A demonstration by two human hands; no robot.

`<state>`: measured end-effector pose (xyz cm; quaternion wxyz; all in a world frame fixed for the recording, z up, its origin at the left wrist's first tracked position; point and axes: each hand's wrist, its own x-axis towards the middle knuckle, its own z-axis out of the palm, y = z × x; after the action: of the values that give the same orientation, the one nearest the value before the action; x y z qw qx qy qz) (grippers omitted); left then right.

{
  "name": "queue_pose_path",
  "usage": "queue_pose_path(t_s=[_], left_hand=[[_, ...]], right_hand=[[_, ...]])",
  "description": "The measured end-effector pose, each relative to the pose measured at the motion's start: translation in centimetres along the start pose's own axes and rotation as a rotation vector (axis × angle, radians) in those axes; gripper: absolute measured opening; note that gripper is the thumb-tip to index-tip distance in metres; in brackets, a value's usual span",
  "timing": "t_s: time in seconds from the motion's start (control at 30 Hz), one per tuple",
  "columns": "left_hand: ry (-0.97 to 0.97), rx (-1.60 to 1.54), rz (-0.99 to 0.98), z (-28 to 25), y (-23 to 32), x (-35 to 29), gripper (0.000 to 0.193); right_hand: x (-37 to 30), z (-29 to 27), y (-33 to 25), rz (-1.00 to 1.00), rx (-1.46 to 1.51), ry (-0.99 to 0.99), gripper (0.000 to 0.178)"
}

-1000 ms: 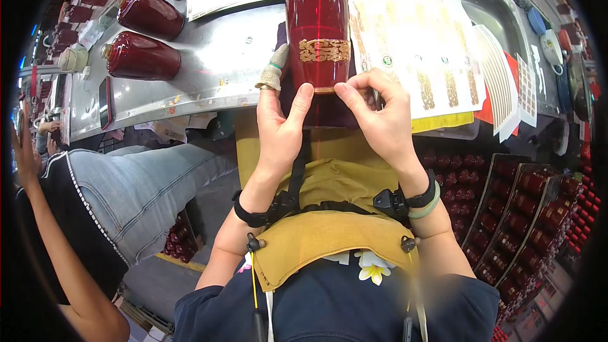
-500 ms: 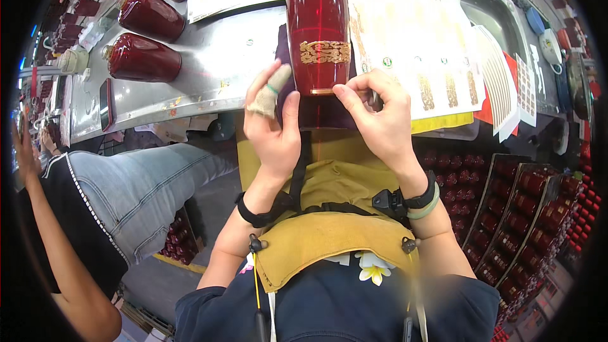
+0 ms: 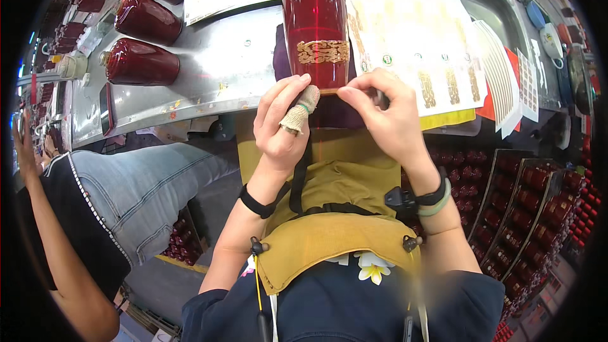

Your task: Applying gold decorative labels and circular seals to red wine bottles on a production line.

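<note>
A glossy dark red bottle (image 3: 315, 19) lies on its side in front of me, its neck pointing away. A gold openwork ornament (image 3: 323, 52) crosses its lower part, and a thin gold strip (image 3: 329, 91) runs along its base edge. My left hand (image 3: 278, 123), fingers stretched out and one finger wearing a knitted cloth sleeve (image 3: 299, 111), touches the bottle's lower left side. At the strip's right end, my right hand (image 3: 389, 107) pinches with thumb and forefinger. Something small and dark shows inside its curled fingers; I cannot make out what.
Sheets of gold stickers (image 3: 437, 82) lie to the right, beside a metal basin (image 3: 491, 9). More red bottles (image 3: 142, 62) lie on the metal table (image 3: 215, 82) at left, near a dark phone-like slab (image 3: 107, 109). Bottle racks (image 3: 525, 215) stand lower right; another person in jeans (image 3: 145, 183) is at left.
My left hand has moved right and up, from beside the bottle to its lower left edge. My right hand has shifted slightly right, still pinching near the base strip.
</note>
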<state>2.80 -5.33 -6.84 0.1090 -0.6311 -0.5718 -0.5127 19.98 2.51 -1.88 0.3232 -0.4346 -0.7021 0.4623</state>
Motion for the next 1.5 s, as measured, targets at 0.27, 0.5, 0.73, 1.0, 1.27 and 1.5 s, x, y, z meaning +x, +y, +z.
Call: queue_pose_path(t_s=[0.27, 0.5, 0.73, 1.0, 1.27, 1.5], left_hand=[[0.01, 0.039, 0.012, 0.4, 0.1, -0.2, 0.024], [-0.03, 0.096, 0.068, 0.3, 0.4, 0.1, 0.024], [-0.027, 0.21, 0.141, 0.3, 0.8, 1.0, 0.022], [0.086, -0.077, -0.171, 0.9, 0.1, -0.8, 0.027], [0.015, 0.107, 0.003, 0.4, -0.2, -1.0, 0.024], [0.069, 0.137, -0.021, 0.8, 0.4, -0.7, 0.032]], right_hand=[[0.8, -2.4, 1.1, -0.05, -0.029, -0.086, 0.014], [0.8, -1.8, 1.3, -0.064, -0.012, -0.08, 0.015], [0.8, -1.6, 1.3, -0.063, -0.027, -0.082, 0.014], [0.9, -2.1, 1.4, -0.08, -0.006, -0.112, 0.015], [1.1, -2.4, 1.2, -0.075, -0.041, -0.107, 0.016], [1.2, -2.1, 1.4, -0.061, -0.041, -0.113, 0.016]])
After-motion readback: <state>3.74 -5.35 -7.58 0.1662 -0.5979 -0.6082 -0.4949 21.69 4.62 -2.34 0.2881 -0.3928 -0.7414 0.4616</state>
